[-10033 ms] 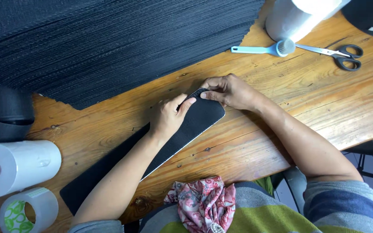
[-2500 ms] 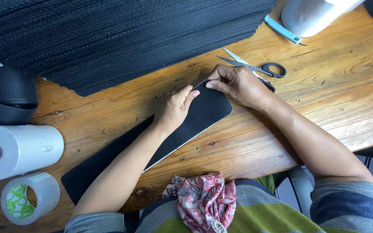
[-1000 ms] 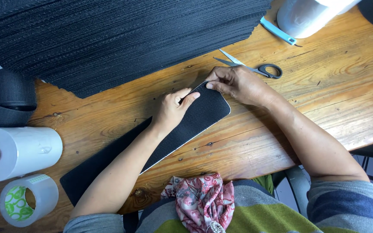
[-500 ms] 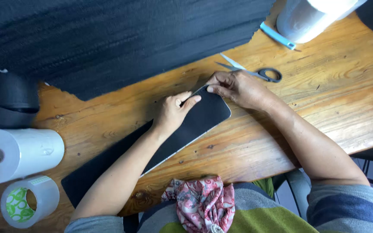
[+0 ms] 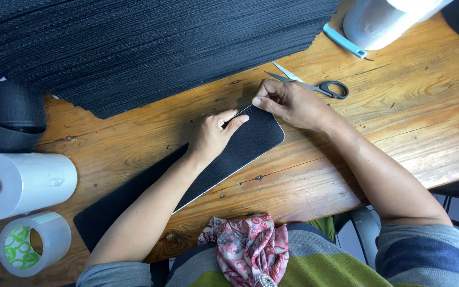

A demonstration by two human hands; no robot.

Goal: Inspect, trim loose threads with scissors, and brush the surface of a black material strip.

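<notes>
A: Hands, item one: your left hand lies flat on the long black rough-surfaced strip with a rounded end, fingers pressing near its upper corner.

B: And your right hand?

A: Fingertips pinched together on that same corner edge, just beside the left fingertips. The strip lies slantwise on the brown wooden bench, its far end towards your left elbow.

B: Surroundings?

A: Grey metal scissors with black handles, blades parted, just behind your right hand. Large stack of dark textured sheets across the bench top. White paper roll and clear tape roll with green core at your left.
</notes>
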